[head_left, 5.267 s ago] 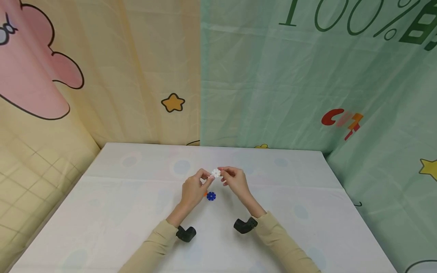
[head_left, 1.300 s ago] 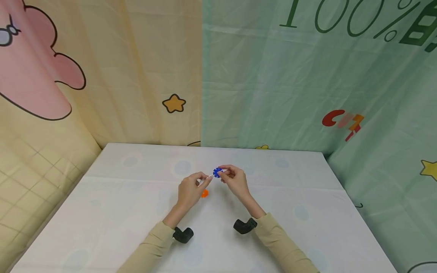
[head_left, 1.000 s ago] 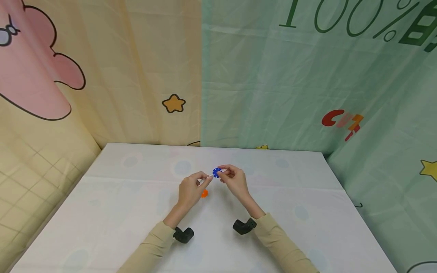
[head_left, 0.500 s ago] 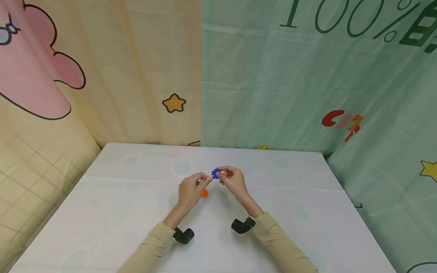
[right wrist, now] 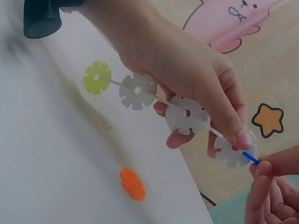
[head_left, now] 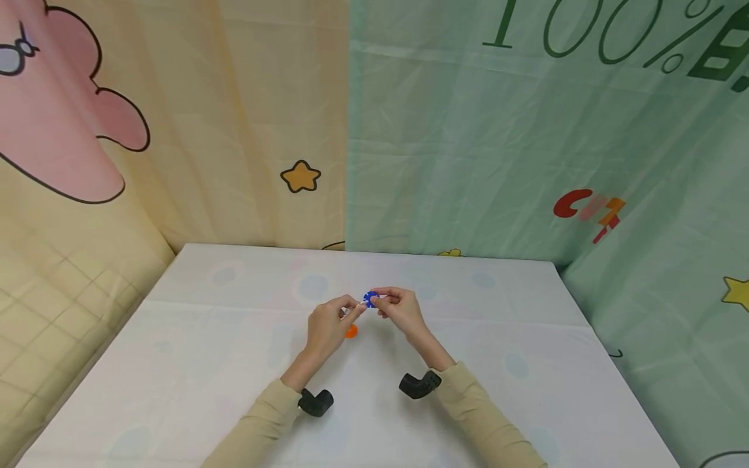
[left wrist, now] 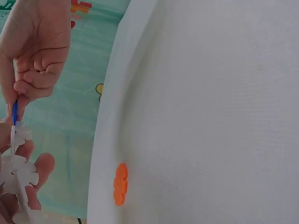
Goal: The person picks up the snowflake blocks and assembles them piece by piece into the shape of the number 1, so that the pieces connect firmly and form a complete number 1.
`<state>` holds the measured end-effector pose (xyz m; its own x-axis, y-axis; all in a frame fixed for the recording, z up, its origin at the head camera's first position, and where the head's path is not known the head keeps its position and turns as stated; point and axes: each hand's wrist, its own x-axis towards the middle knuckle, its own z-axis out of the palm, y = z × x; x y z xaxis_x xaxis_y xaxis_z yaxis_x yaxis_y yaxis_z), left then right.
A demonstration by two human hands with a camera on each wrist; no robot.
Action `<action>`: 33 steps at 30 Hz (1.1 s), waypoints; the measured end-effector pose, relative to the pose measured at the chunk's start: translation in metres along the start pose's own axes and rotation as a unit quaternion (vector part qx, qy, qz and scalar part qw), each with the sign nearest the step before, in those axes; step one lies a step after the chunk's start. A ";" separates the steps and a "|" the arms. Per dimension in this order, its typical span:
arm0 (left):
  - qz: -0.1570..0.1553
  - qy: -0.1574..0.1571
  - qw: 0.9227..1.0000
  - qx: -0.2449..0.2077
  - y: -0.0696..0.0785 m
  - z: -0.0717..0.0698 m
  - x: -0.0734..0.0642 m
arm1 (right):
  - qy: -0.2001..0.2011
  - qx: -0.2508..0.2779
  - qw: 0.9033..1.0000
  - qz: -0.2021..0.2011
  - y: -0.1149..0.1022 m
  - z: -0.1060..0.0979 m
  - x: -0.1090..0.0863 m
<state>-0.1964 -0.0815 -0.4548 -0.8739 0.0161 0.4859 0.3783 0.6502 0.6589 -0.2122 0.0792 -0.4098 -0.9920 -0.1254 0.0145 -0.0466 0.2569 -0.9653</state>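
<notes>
My left hand [head_left: 326,327] grips a chain of interlocking snowflake discs, best seen in the right wrist view. Several white discs [right wrist: 188,115] are slotted together, with a yellow-green disc [right wrist: 97,77] at the chain's far end. Between thumb and fingers, my right hand [head_left: 403,312] pinches a blue snowflake disc [head_left: 371,299]. Its edge meets the white disc [right wrist: 229,156] at the chain's near end; how deep it sits in the slot I cannot tell. An orange snowflake disc [head_left: 351,331] lies on the table beneath the left hand. Fingers hide part of the chain.
A white cloth with pale spots covers the table [head_left: 234,364]. Patterned curtains [head_left: 445,143] hang behind and beside it. A black device [head_left: 316,403] sits on the left wrist and another black device [head_left: 419,385] on the right.
About five seconds ago the right hand was at a white disc and the blue disc lay on the table. Now the right hand holds the blue disc against the chain. Recent movement is slight.
</notes>
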 end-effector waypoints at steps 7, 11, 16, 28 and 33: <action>-0.007 -0.012 1.000 0.013 -0.001 0.002 0.002 | -0.016 0.008 1.000 0.006 0.023 -0.005 0.016; -0.003 -0.024 1.000 0.013 -0.003 0.002 0.002 | -0.019 0.008 1.000 0.007 0.024 -0.007 0.018; 0.013 -0.035 0.999 0.027 -0.004 0.003 0.003 | -0.013 0.023 1.000 0.005 0.020 -0.007 0.019; 0.003 -0.005 1.000 0.016 -0.005 0.003 0.007 | -0.012 0.044 0.999 0.002 0.017 -0.003 0.022; -0.018 0.004 1.000 -0.005 -0.007 0.000 0.008 | 0.001 0.038 0.999 -0.007 0.022 -0.001 0.023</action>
<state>-0.2064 -0.0859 -0.4554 -0.8846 -0.0136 0.4662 0.3493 0.6431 0.6815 -0.2365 0.0829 -0.4301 -0.9915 -0.1265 0.0287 -0.0516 0.1815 -0.9820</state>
